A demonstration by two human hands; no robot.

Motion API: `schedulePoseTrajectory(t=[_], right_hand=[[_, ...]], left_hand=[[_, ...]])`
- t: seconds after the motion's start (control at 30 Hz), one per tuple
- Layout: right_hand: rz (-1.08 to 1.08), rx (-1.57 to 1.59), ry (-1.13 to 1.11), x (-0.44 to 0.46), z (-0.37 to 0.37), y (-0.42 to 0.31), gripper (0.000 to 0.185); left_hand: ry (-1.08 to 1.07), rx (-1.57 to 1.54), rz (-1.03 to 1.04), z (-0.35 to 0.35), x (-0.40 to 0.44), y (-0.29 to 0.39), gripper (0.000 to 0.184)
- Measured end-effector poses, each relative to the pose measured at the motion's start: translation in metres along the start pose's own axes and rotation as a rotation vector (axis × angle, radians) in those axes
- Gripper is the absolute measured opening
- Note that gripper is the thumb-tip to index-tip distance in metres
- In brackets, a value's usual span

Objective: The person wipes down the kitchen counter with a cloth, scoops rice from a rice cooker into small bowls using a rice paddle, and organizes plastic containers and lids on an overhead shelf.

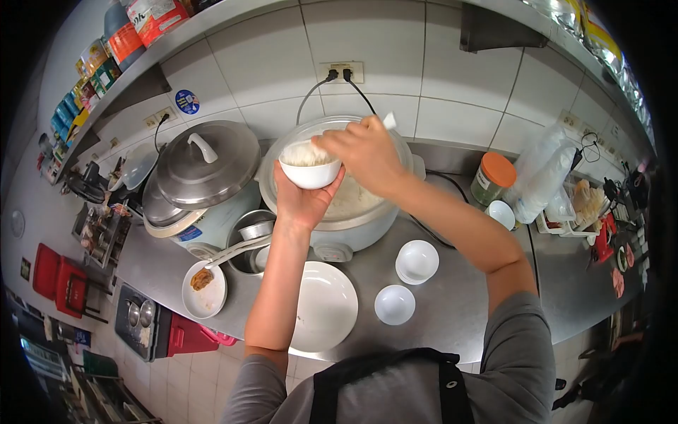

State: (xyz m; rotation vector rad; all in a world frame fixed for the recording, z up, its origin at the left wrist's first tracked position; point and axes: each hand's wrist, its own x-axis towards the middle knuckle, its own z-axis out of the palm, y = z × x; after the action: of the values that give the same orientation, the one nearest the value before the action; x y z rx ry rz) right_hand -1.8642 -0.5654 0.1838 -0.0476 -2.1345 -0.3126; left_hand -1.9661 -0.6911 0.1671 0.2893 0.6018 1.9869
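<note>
My left hand cups a small white bowl from below, its fingers around the side. White rice is heaped in the bowl. Over the bowl's right rim, my right hand is closed around a white rice paddle. Its handle end sticks out beyond my fingers, while its blade is mostly hidden at the rice. Both hands are above an open rice cooker, where more rice shows inside. Two spots on the counter hold small white bowls.
A second cooker with a metal lid stands left. Near my left forearm are a large white plate, a bowl with brown food and a metal pot. An orange-lidded jar is at right. A shelf runs overhead.
</note>
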Motion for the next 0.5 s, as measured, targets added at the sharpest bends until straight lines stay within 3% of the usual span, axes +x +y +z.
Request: schedulePoseTrajectory(t=[0.07, 0.17, 0.27, 0.37, 0.5], right_hand=[[-0.133, -0.116, 0.072, -0.007, 0.0, -0.008, 0.035], [0.026, 0.042, 0.014, -0.006, -0.002, -0.001, 0.031], [0.488, 0.35, -0.175, 0.019, -0.037, 0.01, 0.028], [0.618, 0.75, -0.184, 0.021, -0.035, 0.005, 0.025], [0.539, 0.611, -0.226, 0.006, -0.02, -0.009, 0.025]], left_hand=[[-0.006, -0.032, -0.017, -0.009, 0.003, -0.002, 0.053], [-0.016, -0.007, -0.025, -0.014, 0.004, -0.002, 0.061], [-0.018, 0.009, -0.029, -0.019, 0.003, -0.001, 0.064], [-0.042, 0.029, 0.013, -0.022, 0.002, -0.001, 0.064], [-0.027, -0.018, 0.018, -0.027, 0.001, -0.003, 0.064]])
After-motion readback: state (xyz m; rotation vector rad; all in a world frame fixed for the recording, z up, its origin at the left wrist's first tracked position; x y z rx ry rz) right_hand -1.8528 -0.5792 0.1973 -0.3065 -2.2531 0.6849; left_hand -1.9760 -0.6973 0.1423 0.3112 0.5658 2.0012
